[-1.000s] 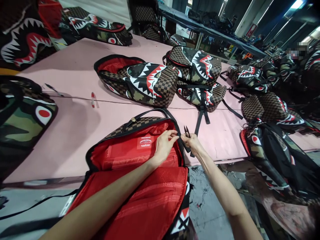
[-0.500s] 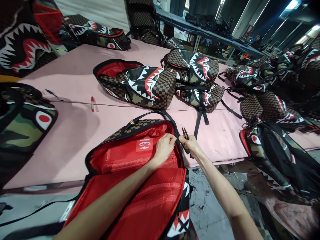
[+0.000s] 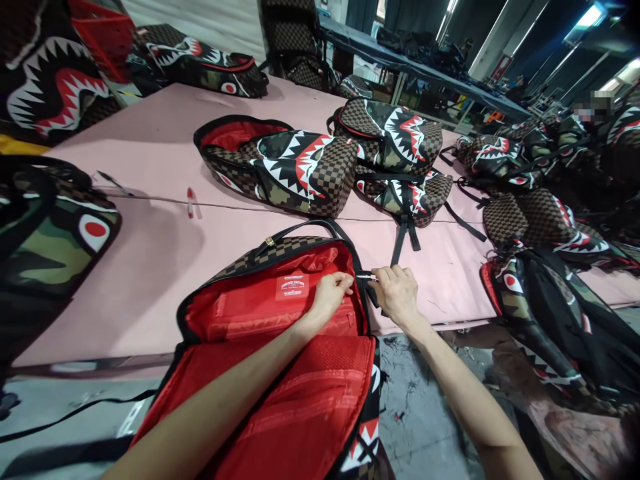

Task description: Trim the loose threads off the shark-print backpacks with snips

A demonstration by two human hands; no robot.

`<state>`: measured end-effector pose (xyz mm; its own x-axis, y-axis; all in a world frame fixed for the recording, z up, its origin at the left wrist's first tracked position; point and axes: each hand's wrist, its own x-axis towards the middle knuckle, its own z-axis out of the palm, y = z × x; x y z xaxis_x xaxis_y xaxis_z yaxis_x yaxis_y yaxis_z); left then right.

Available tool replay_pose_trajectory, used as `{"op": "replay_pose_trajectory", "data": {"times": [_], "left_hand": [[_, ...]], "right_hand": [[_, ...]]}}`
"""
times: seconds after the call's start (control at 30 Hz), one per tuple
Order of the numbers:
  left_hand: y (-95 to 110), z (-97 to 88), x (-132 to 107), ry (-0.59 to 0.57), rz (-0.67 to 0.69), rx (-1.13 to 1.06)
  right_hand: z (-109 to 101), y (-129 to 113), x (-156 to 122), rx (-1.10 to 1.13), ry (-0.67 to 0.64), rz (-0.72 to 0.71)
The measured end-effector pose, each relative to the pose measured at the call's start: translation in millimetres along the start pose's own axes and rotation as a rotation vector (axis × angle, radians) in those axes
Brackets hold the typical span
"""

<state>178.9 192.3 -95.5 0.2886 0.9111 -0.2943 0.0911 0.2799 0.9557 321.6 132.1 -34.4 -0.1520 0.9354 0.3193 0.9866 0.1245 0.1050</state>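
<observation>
Pinching with left hand [image 3: 330, 293] at the right rim of open backpack [image 3: 280, 393]; fingers curled tight, thumb and forefinger closed on the bag's edge by the zip; cannot tell whether a thread sits between them, too small. Gripping snips [image 3: 365, 277] in right hand [image 3: 399, 295]; fist closed round them, only the metal tips showing, pointed left and almost touching the left fingertips; both hands just beside each other at the rim. Open backpack flat at the near edge of pink table [image 3: 150, 280], front flap hanging off toward the camera, red lining up; white label [image 3: 293, 288] sewn inside, just left of the left hand; black carry handle [image 3: 300, 230] arched over the far side, checkered brown fabric beneath it. Farther back on the table: shark-mouth backpack [image 3: 295, 170] on its side, top unzipped, red inside; two more backpacks [image 3: 395, 130] stacked just to its right, black straps trailing down toward the right hand. Red pen [image 3: 190, 202] well apart to the left, on the table seam. More bags of the same print at the left edge, at the far back left and piled past the table's right end; grey floor under the forearms.
</observation>
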Motion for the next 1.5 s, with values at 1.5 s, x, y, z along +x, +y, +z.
{"op": "replay_pose_trajectory", "data": {"times": [1.5], "left_hand": [[24,-2.9,4,-0.029,-0.067,-0.283]], "right_hand": [[44,-31,-64,0.876,-0.077,0.079]]}}
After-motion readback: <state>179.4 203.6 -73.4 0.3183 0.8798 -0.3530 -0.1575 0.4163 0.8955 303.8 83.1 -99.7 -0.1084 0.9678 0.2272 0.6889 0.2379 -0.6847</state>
